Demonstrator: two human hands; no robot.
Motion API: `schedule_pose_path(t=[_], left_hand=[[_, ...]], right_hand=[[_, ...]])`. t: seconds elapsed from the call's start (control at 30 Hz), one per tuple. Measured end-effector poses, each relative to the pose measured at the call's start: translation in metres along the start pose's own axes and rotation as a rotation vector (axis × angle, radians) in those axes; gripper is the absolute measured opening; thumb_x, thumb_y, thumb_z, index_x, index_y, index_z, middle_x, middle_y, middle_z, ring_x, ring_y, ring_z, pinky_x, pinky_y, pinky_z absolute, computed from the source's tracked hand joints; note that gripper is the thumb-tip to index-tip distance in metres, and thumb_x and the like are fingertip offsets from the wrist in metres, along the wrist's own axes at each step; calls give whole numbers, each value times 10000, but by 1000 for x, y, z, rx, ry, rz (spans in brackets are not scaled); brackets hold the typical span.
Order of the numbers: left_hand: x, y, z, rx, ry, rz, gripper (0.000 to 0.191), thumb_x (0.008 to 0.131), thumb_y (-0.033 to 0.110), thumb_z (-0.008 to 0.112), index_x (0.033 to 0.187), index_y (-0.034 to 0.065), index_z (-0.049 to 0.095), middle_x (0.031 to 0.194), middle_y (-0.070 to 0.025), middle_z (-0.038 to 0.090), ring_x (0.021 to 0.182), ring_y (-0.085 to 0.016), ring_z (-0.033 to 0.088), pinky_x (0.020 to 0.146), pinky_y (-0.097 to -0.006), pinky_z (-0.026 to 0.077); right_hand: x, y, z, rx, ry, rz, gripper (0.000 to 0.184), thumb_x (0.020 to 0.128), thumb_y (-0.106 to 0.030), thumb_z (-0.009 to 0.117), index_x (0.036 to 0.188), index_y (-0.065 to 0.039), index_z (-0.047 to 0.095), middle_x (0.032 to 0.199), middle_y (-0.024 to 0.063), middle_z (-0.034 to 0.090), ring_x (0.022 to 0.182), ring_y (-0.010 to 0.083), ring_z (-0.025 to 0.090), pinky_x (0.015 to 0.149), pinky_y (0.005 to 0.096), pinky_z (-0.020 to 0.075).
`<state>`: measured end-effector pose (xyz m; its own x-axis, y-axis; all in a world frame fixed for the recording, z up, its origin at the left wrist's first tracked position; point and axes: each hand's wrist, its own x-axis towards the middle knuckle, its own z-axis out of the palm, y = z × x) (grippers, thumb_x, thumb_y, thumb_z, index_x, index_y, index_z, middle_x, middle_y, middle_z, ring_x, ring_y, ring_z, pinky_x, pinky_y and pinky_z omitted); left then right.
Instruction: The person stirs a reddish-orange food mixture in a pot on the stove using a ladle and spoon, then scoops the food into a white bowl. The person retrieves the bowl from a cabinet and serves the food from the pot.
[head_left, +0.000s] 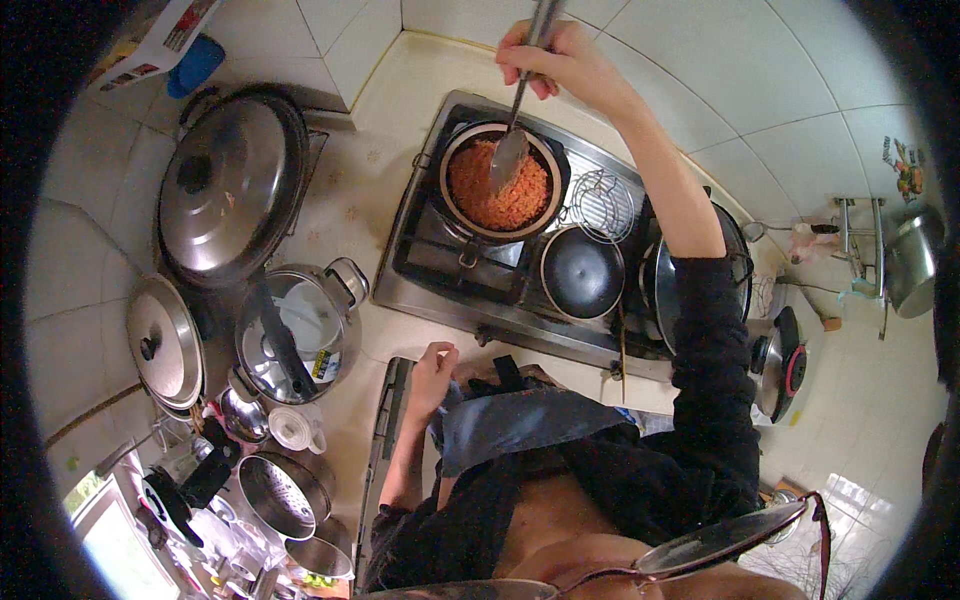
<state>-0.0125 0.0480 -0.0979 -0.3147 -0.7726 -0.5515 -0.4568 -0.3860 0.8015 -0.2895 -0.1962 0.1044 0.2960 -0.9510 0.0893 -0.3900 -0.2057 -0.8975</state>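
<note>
My right hand grips the handle of a long metal spoon near the top of the view. The spoon's bowl rests over reddish-orange grain or minced food inside a round dark pot with a pale rim. That pot sits on the left burner of a gas stove. Low by the stove's front edge is my left hand, fingers loosely curled, with nothing seen in it. A small dark round lid or pan lies on the stove, beside a coiled wire rack.
A large lidded wok, a glass-lidded steel pot and a smaller lidded pan stand on the left. A colander is lower left. Another large pan lies under my right forearm. A thin stick crosses the stove's front edge.
</note>
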Motion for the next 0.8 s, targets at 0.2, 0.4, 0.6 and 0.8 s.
schedule_pose_path(t=[0.2, 0.4, 0.6, 0.8], left_hand=[[2, -1, 2, -15, -14, 13, 249, 800, 235, 495, 941, 30, 511, 586, -103, 542, 538, -186, 542, 509, -291, 403], [2, -5, 4, 4, 3, 64, 263, 804, 254, 490, 937, 28, 509, 597, -110, 546, 549, -187, 552, 513, -296, 406], [-3, 32, -5, -76, 13, 52, 237, 803, 218, 497, 932, 21, 513, 569, -87, 519, 528, -173, 528, 497, -264, 398], [-55, 148, -55, -187, 159, 707, 157, 766, 86, 504, 908, 28, 535, 594, -27, 508, 504, -131, 459, 471, -227, 364]], right_hand=[[-34, 3, 10, 39, 80, 96, 130, 760, -165, 527, 749, -37, 551, 624, 11, 554, 446, 31, 436, 393, 161, 331], [-65, 10, -4, 146, 143, 81, 111, 762, -111, 507, 767, -3, 531, 659, 60, 559, 462, 63, 451, 412, 168, 343], [-88, 15, -18, 213, 271, -128, 93, 721, -55, 461, 762, 9, 514, 654, 99, 547, 471, 90, 447, 392, 213, 344], [-96, 26, 1, 235, 183, -5, 112, 757, -91, 529, 831, -6, 527, 736, 71, 582, 559, 81, 497, 474, 183, 385]])
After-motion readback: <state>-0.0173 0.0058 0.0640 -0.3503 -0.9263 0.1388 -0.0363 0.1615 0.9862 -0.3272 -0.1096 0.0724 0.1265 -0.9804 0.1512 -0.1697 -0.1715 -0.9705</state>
